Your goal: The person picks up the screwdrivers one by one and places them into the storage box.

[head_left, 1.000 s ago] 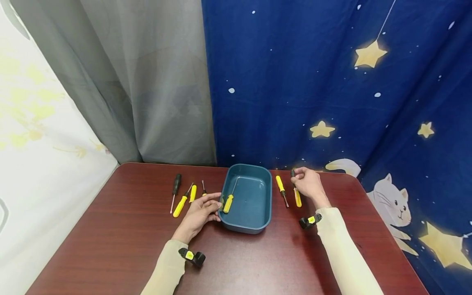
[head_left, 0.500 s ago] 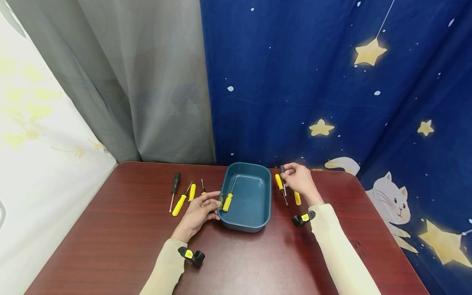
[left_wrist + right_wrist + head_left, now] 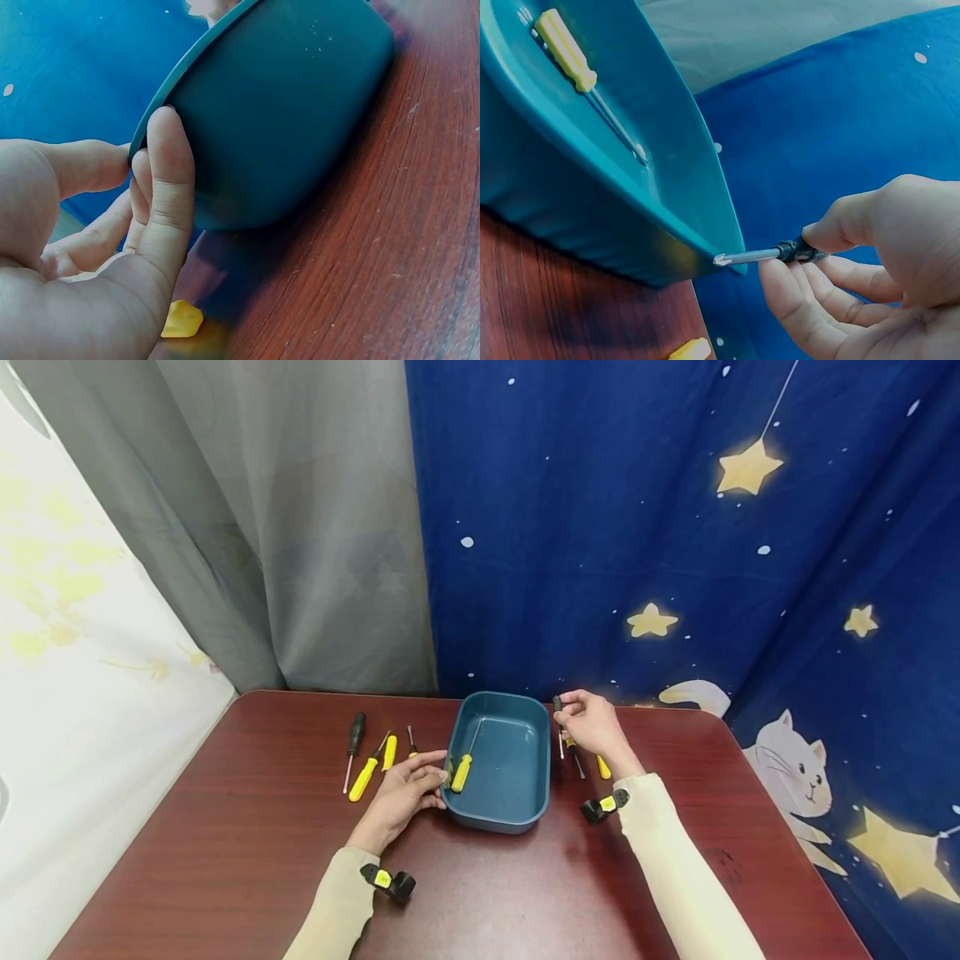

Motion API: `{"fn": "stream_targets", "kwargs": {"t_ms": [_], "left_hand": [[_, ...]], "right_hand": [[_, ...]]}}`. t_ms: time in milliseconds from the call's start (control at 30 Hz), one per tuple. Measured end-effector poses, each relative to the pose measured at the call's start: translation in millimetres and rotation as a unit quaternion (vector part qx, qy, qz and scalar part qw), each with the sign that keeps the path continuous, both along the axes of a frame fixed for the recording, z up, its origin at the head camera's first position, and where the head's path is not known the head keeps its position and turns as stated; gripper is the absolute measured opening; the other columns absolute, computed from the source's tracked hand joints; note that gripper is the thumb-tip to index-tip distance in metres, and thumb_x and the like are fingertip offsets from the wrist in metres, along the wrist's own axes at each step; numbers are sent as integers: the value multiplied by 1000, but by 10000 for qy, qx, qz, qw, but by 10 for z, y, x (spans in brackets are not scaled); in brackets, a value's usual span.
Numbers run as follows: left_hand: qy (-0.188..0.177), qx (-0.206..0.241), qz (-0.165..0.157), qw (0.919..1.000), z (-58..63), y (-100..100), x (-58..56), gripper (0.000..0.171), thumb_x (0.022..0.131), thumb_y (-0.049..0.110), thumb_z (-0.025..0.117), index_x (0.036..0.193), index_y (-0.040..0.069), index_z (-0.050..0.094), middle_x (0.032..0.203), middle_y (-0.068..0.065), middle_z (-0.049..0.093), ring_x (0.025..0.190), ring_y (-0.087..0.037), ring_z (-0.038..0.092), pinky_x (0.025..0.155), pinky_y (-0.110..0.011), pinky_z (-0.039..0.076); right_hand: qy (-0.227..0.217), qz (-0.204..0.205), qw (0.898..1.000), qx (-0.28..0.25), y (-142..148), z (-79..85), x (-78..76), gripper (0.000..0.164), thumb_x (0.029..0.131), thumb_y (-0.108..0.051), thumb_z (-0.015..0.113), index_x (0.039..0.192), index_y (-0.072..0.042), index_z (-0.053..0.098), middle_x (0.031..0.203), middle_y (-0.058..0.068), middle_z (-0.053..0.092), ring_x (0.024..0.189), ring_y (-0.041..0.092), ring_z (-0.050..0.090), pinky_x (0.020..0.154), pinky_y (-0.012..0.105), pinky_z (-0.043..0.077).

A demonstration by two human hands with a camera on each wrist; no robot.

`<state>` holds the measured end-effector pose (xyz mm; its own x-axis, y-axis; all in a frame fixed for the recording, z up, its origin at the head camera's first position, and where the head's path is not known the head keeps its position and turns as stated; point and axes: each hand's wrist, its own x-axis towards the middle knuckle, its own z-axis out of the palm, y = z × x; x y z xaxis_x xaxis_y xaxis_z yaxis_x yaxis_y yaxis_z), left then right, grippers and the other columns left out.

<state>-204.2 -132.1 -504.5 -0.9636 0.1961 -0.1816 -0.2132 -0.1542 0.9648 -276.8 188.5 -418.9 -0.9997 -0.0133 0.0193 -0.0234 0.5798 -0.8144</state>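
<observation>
My right hand [image 3: 592,724] pinches a black-handled screwdriver [image 3: 799,250] with thumb and fingertips, its metal shaft pointing down beside the right wall of the blue bin [image 3: 501,823]. In the right wrist view its cross-shaped tip appears against the bin's rim; whether they touch I cannot tell. At the bin's left side, my left hand [image 3: 401,793] grips the rim, thumb on one face and fingers on the other in the left wrist view. Inside the bin lies a yellow-handled screwdriver [image 3: 462,772], leaning along the left wall.
Left of the bin lie a black-handled screwdriver [image 3: 357,732], a yellow screwdriver [image 3: 363,779] and other yellow-handled ones, partly behind my left hand. Right of it, a screwdriver [image 3: 576,760] and a yellow handle [image 3: 603,767] sit below my right hand. Curtains hang behind the table [image 3: 247,827].
My right hand has carried the black-handled screwdriver leftward, from above the yellow handle at the right to the bin's right edge. My left hand stays on the rim.
</observation>
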Motion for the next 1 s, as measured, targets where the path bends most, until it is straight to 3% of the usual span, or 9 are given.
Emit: {"fn": "stream_targets", "kwargs": {"t_ms": [300,733,1000], "left_hand": [[-26,9,37,10000,11,2,23,47,99,8,66,145,5,54,103,-12,67,67,-15,64,68,-26,62],[-92,48,224,9997,7,43,34,43,99,7,66,142,8,59,105,-16,67,68,-16,63,68,-26,62],[-30,4,195,9998,18,29,41,46,99,8,67,144,5,56,102,-13,67,68,-15,63,68,-26,62]], "right_hand": [[36,53,9996,-279,-155,-43,-22,34,93,-7,67,125,4,63,98,19,72,67,19,72,74,47,64],[-52,235,9992,-313,-325,-50,-46,33,93,-7,68,123,5,62,97,19,73,61,13,71,67,38,64],[-132,325,9992,-172,-442,-83,-70,35,93,-9,68,126,3,62,99,18,74,63,15,74,72,44,64]]}}
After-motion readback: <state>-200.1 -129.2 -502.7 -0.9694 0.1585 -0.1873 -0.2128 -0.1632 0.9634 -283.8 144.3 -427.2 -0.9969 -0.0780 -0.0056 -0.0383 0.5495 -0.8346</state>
